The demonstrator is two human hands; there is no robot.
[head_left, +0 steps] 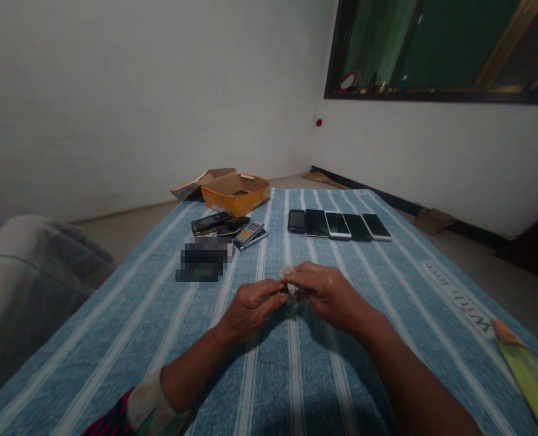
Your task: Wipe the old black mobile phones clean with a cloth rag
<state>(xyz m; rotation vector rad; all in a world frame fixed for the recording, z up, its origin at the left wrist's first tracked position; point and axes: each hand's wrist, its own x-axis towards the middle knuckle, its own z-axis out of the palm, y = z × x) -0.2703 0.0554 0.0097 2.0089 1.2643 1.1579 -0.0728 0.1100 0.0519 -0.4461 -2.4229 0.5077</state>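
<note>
Pinching small whitish wad (288, 274) (dark bit beneath it, too small to tell) between left grip (250, 310) and right grip (322, 295), both curled shut on it, above striped blue cloth (127, 315). Ahead, open orange cardboard box (235, 197) holds dark item (240, 192); row of smartphones (339, 225) lies right of it.

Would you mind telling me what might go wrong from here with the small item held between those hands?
The small whitish item pinched between the left hand and right hand might slip and be hard to spot against the pale stripes of the blue cloth. The smartphones lie close together just ahead, so a stray knock might scrape them.
</note>
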